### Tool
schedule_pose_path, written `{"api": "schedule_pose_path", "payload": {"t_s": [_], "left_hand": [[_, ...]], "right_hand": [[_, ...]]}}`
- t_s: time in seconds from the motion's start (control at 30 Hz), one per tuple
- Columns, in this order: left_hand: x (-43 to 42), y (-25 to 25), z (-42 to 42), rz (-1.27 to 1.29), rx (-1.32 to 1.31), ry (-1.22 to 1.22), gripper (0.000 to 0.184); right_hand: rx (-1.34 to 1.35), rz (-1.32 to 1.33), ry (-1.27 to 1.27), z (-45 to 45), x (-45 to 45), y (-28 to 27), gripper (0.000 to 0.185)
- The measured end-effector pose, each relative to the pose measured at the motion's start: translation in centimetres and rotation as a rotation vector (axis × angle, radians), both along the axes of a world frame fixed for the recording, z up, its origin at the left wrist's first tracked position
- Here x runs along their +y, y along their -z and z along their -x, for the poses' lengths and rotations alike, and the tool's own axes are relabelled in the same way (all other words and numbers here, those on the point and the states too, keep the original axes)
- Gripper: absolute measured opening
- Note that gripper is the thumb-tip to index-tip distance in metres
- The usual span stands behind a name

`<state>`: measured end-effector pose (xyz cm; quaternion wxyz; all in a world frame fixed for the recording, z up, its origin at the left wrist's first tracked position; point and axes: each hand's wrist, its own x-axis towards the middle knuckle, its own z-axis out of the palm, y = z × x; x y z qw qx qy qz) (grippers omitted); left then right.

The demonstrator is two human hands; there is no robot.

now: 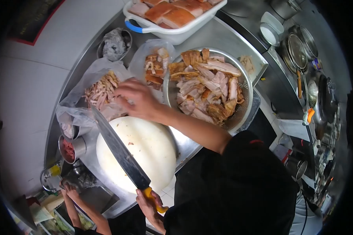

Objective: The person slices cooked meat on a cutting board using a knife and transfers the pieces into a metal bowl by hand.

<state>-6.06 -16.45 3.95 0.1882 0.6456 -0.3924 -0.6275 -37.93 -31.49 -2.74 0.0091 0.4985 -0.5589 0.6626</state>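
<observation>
My left hand (149, 206) grips the yellow handle of a long knife (119, 147). The blade lies diagonally over a round white chopping block (155, 145), its tip near a plastic bag (75, 94). In that bag is a heap of sliced meat (102, 89). Over the right side of the heap hovers my right hand (135, 98), slightly blurred, fingers bent and apart, with nothing visible in it. A few small brown scraps dot the block. Beside my right forearm stands a perforated metal colander (245, 88) full of roast meat pieces (211, 84).
Slabs of browned-skin meat fill a white tub (180, 36). Another bag (139, 55) holds cut meat. A metal pot (79, 145) contains red meat. A co-worker's hands (69, 190) are at the lower left. Pans and strainers (297, 51) line the right.
</observation>
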Motion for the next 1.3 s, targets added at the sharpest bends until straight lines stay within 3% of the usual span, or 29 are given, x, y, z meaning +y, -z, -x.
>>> {"api": "schedule_pose_path", "payload": {"t_s": [0.1,0.13,0.23,0.37,0.47,0.63,0.73,0.77,0.87,0.97,1.07,1.17,1.27,1.3], "left_hand": [[1.3,-0.2,-0.4,-0.039,-0.057,0.014,0.066],[1.7,-0.4,-0.5,-0.055,-0.082,0.005,0.066],[1.9,0.6,-1.3,-0.094,-0.130,0.061,0.067],[1.8,2.1,-1.5,-0.139,-0.148,0.054,0.069],[1.9,3.4,-2.0,-0.144,-0.151,0.048,0.069],[2.8,3.5,-4.0,-0.097,-0.117,0.077,0.070],[3.9,3.9,-5.9,-0.066,-0.114,0.068,0.070],[4.4,4.1,-6.5,-0.055,-0.114,0.051,0.070],[5.7,4.5,-8.3,-0.035,-0.103,0.013,0.070],[7.1,5.0,-10.6,-0.021,-0.096,-0.001,0.072],[8.5,5.4,-12.3,-0.006,-0.095,-0.054,0.073],[9.7,5.7,-13.6,0.012,-0.106,-0.070,0.072],[10.3,5.5,-13.3,0.029,-0.137,-0.108,0.070],[10.3,5.6,-12.9,0.043,-0.151,-0.122,0.069]], "right_hand": [[0.141,-0.268,0.247,5.8,9.3,2.2,0.031],[0.146,-0.455,0.207,8.8,12.7,3.6,0.037],[0.325,-0.976,0.427,13.1,20.9,4.1,0.070],[0.493,-1.106,0.328,13.2,22.7,4.1,0.100],[0.484,-1.053,0.327,13.9,21.0,6.0,0.103],[0.460,-1.043,0.338,15.1,20.3,5.3,0.082],[0.345,-0.921,0.471,15.7,19.2,5.0,0.077],[0.318,-0.922,0.527,15.5,18.8,4.6,0.066],[0.586,-0.707,0.548,15.4,17.4,4.9,0.055],[0.869,-0.929,0.390,13.2,17.7,2.6,0.053],[0.889,-0.981,0.089,14.3,19.5,4.3,0.051],[0.681,-0.842,0.317,15.1,21.5,4.0,0.042],[0.465,-0.817,0.251,16.8,23.2,3.0,0.031],[0.503,-0.853,0.241,17.1,23.5,2.1,0.038]]}}
